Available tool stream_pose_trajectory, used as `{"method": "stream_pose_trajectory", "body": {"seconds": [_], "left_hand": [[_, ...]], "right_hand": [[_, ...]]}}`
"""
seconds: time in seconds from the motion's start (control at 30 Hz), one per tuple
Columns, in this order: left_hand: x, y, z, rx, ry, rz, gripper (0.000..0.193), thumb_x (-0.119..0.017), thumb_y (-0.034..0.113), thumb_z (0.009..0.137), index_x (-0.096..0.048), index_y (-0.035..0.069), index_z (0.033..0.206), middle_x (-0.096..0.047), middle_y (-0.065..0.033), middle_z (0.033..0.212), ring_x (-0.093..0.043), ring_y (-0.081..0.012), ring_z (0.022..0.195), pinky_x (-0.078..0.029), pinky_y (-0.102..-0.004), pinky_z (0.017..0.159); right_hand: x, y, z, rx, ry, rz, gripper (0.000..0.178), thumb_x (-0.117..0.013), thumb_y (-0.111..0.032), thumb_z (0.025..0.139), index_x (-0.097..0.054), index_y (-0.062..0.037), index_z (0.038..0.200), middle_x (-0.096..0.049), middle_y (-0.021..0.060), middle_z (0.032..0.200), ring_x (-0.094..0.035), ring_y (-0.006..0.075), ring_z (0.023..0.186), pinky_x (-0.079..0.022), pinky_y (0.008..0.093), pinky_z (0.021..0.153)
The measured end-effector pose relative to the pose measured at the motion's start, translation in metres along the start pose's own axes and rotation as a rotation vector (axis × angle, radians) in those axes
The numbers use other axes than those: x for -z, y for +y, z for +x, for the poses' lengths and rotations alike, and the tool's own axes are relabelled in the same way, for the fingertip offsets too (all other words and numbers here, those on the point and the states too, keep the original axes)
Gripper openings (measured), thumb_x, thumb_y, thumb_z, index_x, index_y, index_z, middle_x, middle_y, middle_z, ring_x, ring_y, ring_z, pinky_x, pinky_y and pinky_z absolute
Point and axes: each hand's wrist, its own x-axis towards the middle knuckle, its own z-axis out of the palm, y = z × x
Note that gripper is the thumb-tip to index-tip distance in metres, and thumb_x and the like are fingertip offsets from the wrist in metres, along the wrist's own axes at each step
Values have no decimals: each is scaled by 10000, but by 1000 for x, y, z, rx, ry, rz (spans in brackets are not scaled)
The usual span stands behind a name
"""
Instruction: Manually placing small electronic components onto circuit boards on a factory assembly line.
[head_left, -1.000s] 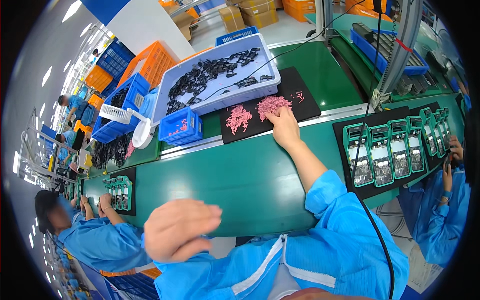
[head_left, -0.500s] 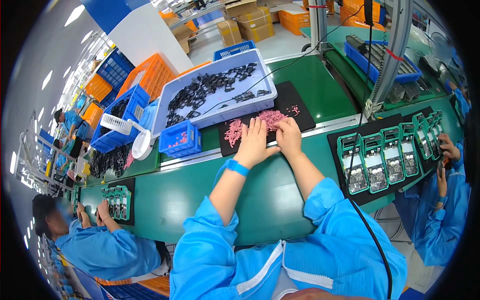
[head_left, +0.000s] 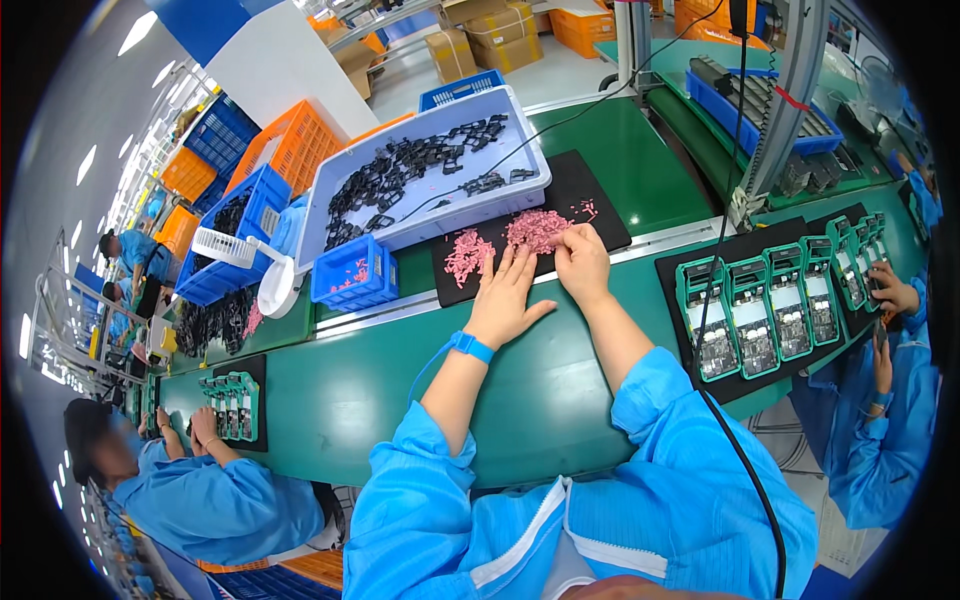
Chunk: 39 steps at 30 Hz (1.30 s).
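Observation:
Small pink pieces (head_left: 538, 229) lie heaped on a black mat (head_left: 592, 190), with a second pink heap (head_left: 467, 256) to the left. My left hand (head_left: 505, 300) is flat with fingers stretched out, its fingertips at the near edge of the larger heap. A blue strap (head_left: 470, 346) circles that wrist. At the heap's right edge, my right hand (head_left: 583, 264) has its fingers bent and pressed together; anything between them is hidden. Left of the mat, a small blue bin (head_left: 355, 280) holds a few pink pieces.
Behind the mat stands a large pale tray (head_left: 440, 233) of black plastic parts. A white fan (head_left: 283, 290) is left of it. Green-framed circuit boards (head_left: 755, 330) line the right bench. A black cable (head_left: 706, 330) hangs on the right. Co-workers sit at both sides.
My left hand has drawn back slightly toward me, uncovering more of the larger pink heap. My right hand has shifted a little right, its fingers more bent. The view has shifted slightly.

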Motion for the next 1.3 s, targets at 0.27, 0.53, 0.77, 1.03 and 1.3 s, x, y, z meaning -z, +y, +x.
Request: {"method": "stream_pose_trajectory", "body": {"seconds": [0.27, 0.53, 0.77, 1.03, 1.3], "left_hand": [[4, -6, -13, 63, 61, 39, 903, -658, 534, 786, -325, 7, 1440, -331, -173, 1495, -194, -366, 1426, -72, -575, 1138], [3, -12, -16, 151, 202, 63, 883, -721, 563, 700, -476, 9, 1342, -369, -211, 1457, -188, -376, 1426, -48, -617, 1114], [-2, -4, -11, 73, 233, 54, 804, -723, 562, 691, -557, 49, 1288, -417, -183, 1432, -267, -390, 1390, -82, -645, 1096], [2, -5, -12, 16, 309, 21, 705, -742, 532, 684, -615, 95, 1222, -478, -191, 1366, -297, -383, 1377, -92, -635, 1101], [3, -9, -11, 96, 374, -2, 589, -769, 451, 686, -656, 126, 1165, -541, -175, 1307, -365, -378, 1338, -100, -610, 1107]], "right_hand": [[2, -15, -5, 198, -120, -88, 144, -633, -19, 702, -709, -123, 766, -582, 50, 812, -595, 249, 832, -493, 360, 703], [2, -22, -7, 223, -237, -181, 209, -632, -12, 676, -730, -152, 795, -569, 32, 822, -585, 237, 842, -495, 365, 712], [2, -23, -8, 221, -210, -177, 238, -638, -4, 668, -741, -169, 806, -562, 22, 827, -579, 230, 839, -494, 354, 707], [4, -19, -7, 206, -191, -212, 215, -632, 0, 667, -738, -156, 771, -561, 29, 827, -578, 228, 845, -495, 353, 722], [4, -18, -6, 207, -147, -178, 180, -628, -4, 670, -723, -134, 749, -570, 43, 827, -580, 252, 850, -489, 363, 725]]}}
